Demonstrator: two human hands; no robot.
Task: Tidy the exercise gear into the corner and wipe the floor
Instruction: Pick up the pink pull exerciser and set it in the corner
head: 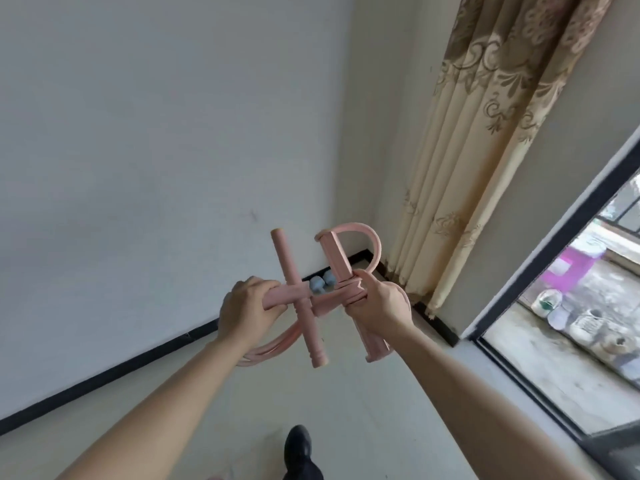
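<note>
Forearms reach forward: left hand (247, 306) and right hand (377, 303) each curl their fingers round an end of the pink resistance puller (309, 327), held in the air before the corner of the floor (346, 393), where blue dumbbells (322, 282) lie.

Desk: How many hands on the gear?
Photo: Two, a left hand (247, 306) and a right hand (377, 299), both gripping one pink exerciser (332, 261).
Desk: Its parts?
Photo: One long round bar (287, 265) crossing beside the left grip; one curved strap loop (367, 233) above the right grip; tubes (273, 348) below the left grip, too blurred to count.
Desk: Anything else?
Photo: Two blue-grey rounded weight ends (316, 284) beyond the grip, between the hands; one curtain (485, 133) up right of it; one black shoe (298, 445) below it.
</note>
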